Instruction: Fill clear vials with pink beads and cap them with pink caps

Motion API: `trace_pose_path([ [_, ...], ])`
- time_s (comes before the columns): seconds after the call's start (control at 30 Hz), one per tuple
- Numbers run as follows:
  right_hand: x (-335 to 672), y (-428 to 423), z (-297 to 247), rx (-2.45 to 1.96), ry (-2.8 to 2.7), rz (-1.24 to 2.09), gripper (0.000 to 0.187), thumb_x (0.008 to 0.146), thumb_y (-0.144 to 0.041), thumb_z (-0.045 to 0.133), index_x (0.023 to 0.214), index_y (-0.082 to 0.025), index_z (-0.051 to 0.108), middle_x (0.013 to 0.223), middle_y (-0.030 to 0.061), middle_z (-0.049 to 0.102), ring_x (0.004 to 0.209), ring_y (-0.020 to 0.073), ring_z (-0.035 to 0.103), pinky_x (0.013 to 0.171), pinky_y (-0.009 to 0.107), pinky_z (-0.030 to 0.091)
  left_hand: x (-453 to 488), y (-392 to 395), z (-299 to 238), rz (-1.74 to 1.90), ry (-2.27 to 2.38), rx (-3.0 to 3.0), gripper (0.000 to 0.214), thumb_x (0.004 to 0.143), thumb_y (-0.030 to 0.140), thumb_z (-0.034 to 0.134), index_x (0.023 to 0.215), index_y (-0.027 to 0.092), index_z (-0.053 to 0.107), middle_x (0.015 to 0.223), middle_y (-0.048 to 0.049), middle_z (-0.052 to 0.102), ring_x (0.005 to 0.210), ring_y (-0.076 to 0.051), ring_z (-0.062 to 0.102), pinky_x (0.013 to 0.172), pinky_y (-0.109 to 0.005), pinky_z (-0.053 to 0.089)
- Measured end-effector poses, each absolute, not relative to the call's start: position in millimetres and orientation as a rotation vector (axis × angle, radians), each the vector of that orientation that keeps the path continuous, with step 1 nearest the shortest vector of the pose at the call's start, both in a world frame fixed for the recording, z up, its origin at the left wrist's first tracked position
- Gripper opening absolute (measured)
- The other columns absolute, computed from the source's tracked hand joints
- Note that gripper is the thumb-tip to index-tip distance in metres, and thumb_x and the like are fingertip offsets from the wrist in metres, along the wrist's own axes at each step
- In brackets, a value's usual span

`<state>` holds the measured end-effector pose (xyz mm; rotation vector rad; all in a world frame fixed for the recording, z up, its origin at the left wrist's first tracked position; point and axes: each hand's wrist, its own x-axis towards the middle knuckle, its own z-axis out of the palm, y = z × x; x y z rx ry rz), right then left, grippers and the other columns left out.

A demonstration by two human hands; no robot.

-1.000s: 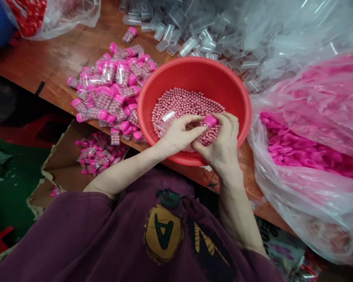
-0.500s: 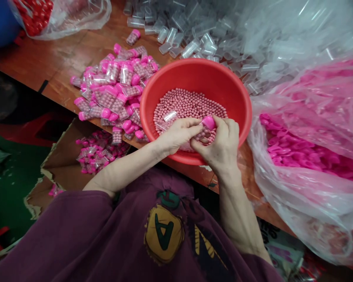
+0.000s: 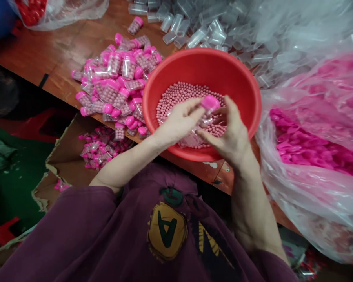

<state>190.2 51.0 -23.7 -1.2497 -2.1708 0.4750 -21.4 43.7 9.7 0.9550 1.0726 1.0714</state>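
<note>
A red basin (image 3: 238, 74) on the wooden table holds a heap of small pink balls (image 3: 182, 94). Over it my left hand (image 3: 179, 119) grips a clear tube with a bright pink cap (image 3: 209, 103) on its end. My right hand (image 3: 232, 133) is beside the tube, its fingers spread and touching it near the cap. To the left of the basin lies a pile of filled, pink-capped tubes (image 3: 117, 86).
Empty clear tubes (image 3: 194, 27) lie heaped behind the basin. A clear bag of pink caps (image 3: 312, 145) sits on the right. A cardboard box (image 3: 64, 156) below the table edge holds more filled tubes. A bag of red items (image 3: 35, 9) lies far left.
Both hands have lifted the capped tube up from the balls. My right fingers have opened from gripping the cap to spread beside it.
</note>
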Motion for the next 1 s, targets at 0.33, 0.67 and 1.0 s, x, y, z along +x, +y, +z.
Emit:
trace_pose_path([
  [0.33, 183.1, 82.8, -22.0, -1.511, -2.725, 0.339, 0.029, 0.095, -0.01, 0.067, 0.118, -0.019, 0.083, 0.127, 0.0175, 0.082, 0.106, 0.0354, 0.074, 0.094, 0.054, 0.061, -158.9, 74.8, 3.7, 1.413, 1.963, 1.807, 0.031, 0.109, 0.031, 0.069, 0.139, 0.03, 0.066, 0.152, 0.0024, 0.065, 0.149, -0.021, 0.044, 0.142, -0.048, 0.027],
  [0.67, 179.8, 71.7, -15.5, -1.199, -2.311, 0.463, 0.026, 0.104, -0.022, 0.06, 0.123, -0.024, 0.078, 0.128, 0.013, 0.078, 0.119, 0.0295, 0.075, 0.106, 0.05, 0.065, -26.8, 100.8, -6.1, 0.474, 1.201, 1.932, 0.023, 0.096, 0.029, 0.076, 0.077, 0.016, 0.076, 0.071, -0.0022, 0.062, 0.073, -0.019, 0.057, 0.087, -0.037, 0.049],
  [1.0, 185.8, 63.2, -30.7, -1.007, -2.19, 0.336, 0.025, 0.11, -0.02, 0.057, 0.126, -0.025, 0.076, 0.135, 0.0142, 0.078, 0.125, 0.0297, 0.076, 0.105, 0.052, 0.068, -29.2, 148.7, 14.9, 0.047, 0.975, 2.076, 0.03, 0.082, 0.015, 0.076, 0.108, 0.012, 0.09, 0.092, -0.0059, 0.084, 0.088, -0.022, 0.074, 0.081, -0.03, 0.051],
])
